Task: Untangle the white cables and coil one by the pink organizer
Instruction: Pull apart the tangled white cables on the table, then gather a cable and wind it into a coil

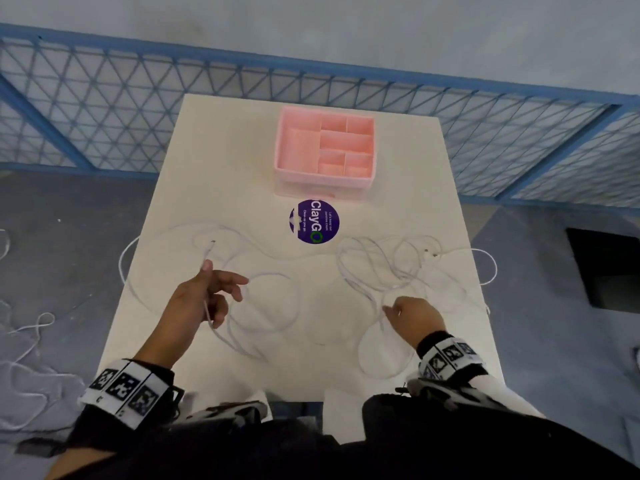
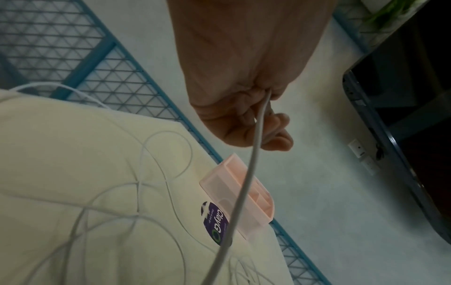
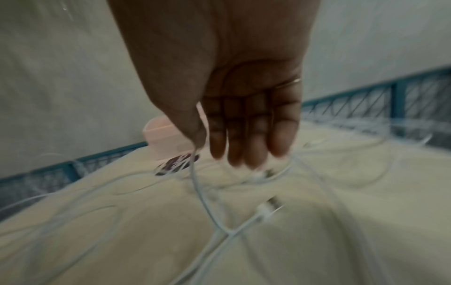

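Observation:
The pink organizer (image 1: 323, 150) stands at the far middle of the cream table (image 1: 225, 140). White cables sprawl across the near half. My left hand (image 1: 221, 289) grips one white cable (image 1: 207, 313) near its end, and the plug (image 1: 212, 242) pokes out beyond the fingers. In the left wrist view the curled fingers (image 2: 244, 125) wrap that cable (image 2: 246, 183), with the organizer (image 2: 244, 194) behind. My right hand (image 1: 398, 311) hovers by a looser tangle (image 1: 391, 268). Its thumb pinches a lifted strand (image 3: 197, 185) while the other fingers (image 3: 253, 138) stay straight.
A round purple sticker (image 1: 314, 221) lies just in front of the organizer. Cable loops hang over the table's left edge (image 1: 123, 261) and right edge (image 1: 491, 265). More white cables lie on the floor at the left (image 1: 27, 334). A blue mesh fence (image 1: 138, 98) runs behind.

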The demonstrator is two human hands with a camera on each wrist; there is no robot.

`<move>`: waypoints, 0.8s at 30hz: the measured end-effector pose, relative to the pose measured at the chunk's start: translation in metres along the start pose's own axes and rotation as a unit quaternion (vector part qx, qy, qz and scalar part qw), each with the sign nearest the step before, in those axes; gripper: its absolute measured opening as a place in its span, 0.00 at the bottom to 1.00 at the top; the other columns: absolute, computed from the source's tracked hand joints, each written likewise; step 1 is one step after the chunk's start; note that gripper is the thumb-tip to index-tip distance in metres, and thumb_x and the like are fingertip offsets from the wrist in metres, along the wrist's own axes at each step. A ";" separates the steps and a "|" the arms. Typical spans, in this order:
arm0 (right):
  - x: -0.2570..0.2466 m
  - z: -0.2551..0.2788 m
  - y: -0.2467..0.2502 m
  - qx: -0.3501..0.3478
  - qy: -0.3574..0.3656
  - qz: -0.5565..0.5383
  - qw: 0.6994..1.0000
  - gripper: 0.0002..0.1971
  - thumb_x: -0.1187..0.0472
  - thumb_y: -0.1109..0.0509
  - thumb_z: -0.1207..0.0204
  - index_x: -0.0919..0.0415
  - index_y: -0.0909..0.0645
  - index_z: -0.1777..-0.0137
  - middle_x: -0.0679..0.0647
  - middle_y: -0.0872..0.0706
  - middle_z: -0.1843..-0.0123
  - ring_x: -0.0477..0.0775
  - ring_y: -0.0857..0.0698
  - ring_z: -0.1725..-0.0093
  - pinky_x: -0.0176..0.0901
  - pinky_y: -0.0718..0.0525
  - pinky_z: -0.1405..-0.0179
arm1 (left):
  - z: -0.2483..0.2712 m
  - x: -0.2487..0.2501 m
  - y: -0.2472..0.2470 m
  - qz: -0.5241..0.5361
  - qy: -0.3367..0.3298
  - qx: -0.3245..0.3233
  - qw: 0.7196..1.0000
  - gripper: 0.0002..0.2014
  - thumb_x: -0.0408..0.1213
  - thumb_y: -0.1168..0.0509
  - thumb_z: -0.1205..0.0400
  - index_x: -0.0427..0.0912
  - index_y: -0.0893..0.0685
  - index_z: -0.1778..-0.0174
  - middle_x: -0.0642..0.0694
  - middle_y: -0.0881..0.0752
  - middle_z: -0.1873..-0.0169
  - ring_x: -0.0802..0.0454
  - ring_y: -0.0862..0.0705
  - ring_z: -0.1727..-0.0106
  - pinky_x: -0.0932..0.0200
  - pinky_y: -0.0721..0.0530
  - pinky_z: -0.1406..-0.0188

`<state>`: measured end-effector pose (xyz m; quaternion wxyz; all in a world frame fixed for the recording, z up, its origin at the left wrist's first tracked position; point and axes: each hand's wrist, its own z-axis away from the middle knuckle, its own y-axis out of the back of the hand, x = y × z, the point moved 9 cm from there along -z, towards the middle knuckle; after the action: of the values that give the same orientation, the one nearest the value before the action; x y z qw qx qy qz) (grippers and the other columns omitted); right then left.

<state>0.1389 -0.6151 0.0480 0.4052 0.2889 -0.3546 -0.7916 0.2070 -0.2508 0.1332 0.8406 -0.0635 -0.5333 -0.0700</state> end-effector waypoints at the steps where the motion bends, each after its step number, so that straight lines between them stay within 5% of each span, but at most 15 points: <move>1: -0.008 -0.004 -0.025 -0.058 -0.008 0.000 0.998 0.19 0.45 0.40 0.22 0.63 0.20 0.52 0.60 0.12 0.48 0.62 0.14 0.49 0.44 0.19 0.53 | -0.001 -0.002 -0.004 0.008 0.005 0.001 1.000 0.32 0.71 0.48 0.27 0.49 0.09 0.61 0.49 0.14 0.70 0.53 0.32 0.84 0.62 0.34 0.81; 3: -0.007 -0.010 -0.059 -0.131 -0.042 0.000 0.990 0.18 0.46 0.37 0.24 0.62 0.25 0.49 0.62 0.14 0.42 0.63 0.15 0.44 0.47 0.17 0.47 | -0.004 -0.003 -0.014 0.005 0.003 -0.006 1.000 0.34 0.75 0.45 0.32 0.50 0.09 0.61 0.50 0.15 0.71 0.54 0.34 0.85 0.64 0.36 0.82; 7: -0.006 -0.009 -0.072 -0.105 -0.079 -0.012 0.991 0.25 0.44 0.37 0.26 0.66 0.24 0.41 0.61 0.15 0.43 0.62 0.17 0.41 0.45 0.22 0.50 | -0.008 -0.004 -0.031 0.000 0.006 -0.034 0.999 0.36 0.78 0.45 0.36 0.50 0.09 0.60 0.50 0.15 0.71 0.56 0.35 0.85 0.66 0.37 0.83; 11: -0.011 -0.005 -0.080 -0.108 -0.079 -0.077 0.988 0.14 0.60 0.42 0.22 0.68 0.20 0.46 0.65 0.15 0.45 0.64 0.17 0.40 0.44 0.25 0.52 | -0.013 -0.007 -0.038 0.004 0.017 -0.028 0.999 0.29 0.60 0.53 0.17 0.50 0.09 0.61 0.50 0.16 0.71 0.55 0.37 0.85 0.66 0.37 0.83; 13: -0.014 -0.001 -0.083 -0.103 -0.060 -0.092 0.989 0.11 0.58 0.34 0.27 0.64 0.20 0.49 0.62 0.16 0.46 0.62 0.18 0.39 0.41 0.24 0.50 | -0.015 -0.010 -0.041 0.004 0.023 -0.030 0.999 0.29 0.52 0.57 0.13 0.46 0.10 0.59 0.50 0.16 0.72 0.56 0.39 0.85 0.66 0.39 0.84; 16: -0.017 0.009 -0.102 -0.112 -0.059 -0.026 0.992 0.43 0.41 0.20 0.44 0.63 0.29 0.34 0.58 0.24 0.36 0.59 0.22 0.35 0.47 0.22 0.37 | -0.017 -0.013 -0.049 -0.003 0.030 -0.043 0.999 0.29 0.51 0.58 0.13 0.44 0.11 0.58 0.51 0.16 0.73 0.57 0.39 0.85 0.66 0.41 0.84; 17: -0.019 0.011 -0.107 -0.112 -0.059 0.026 0.992 0.46 0.38 0.20 0.46 0.63 0.31 0.32 0.58 0.26 0.35 0.59 0.23 0.35 0.50 0.21 0.35 | -0.019 -0.014 -0.052 -0.004 0.031 -0.048 0.998 0.29 0.51 0.58 0.13 0.44 0.12 0.58 0.51 0.16 0.73 0.58 0.40 0.85 0.67 0.41 0.84; 21: -0.026 0.016 -0.105 -0.088 -0.038 0.088 0.992 0.22 0.57 0.31 0.26 0.65 0.27 0.35 0.60 0.25 0.33 0.61 0.20 0.36 0.52 0.19 0.37 | -0.025 -0.015 -0.067 -0.013 0.037 -0.067 0.997 0.27 0.51 0.56 0.13 0.43 0.13 0.55 0.52 0.18 0.76 0.59 0.42 0.85 0.68 0.44 0.84; 24: -0.034 0.023 -0.100 -0.155 0.021 0.106 0.982 0.11 0.66 0.39 0.22 0.68 0.22 0.43 0.64 0.18 0.37 0.62 0.17 0.38 0.48 0.20 0.41 | -0.026 -0.011 -0.076 -0.024 0.020 -0.073 0.997 0.23 0.52 0.55 0.14 0.49 0.13 0.49 0.52 0.21 0.76 0.60 0.40 0.84 0.68 0.42 0.85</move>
<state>0.0950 -0.5363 -0.0124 0.5337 0.2002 -0.2478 -0.7834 0.2118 -0.3299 0.1148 0.8422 -0.1107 -0.5112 -0.1307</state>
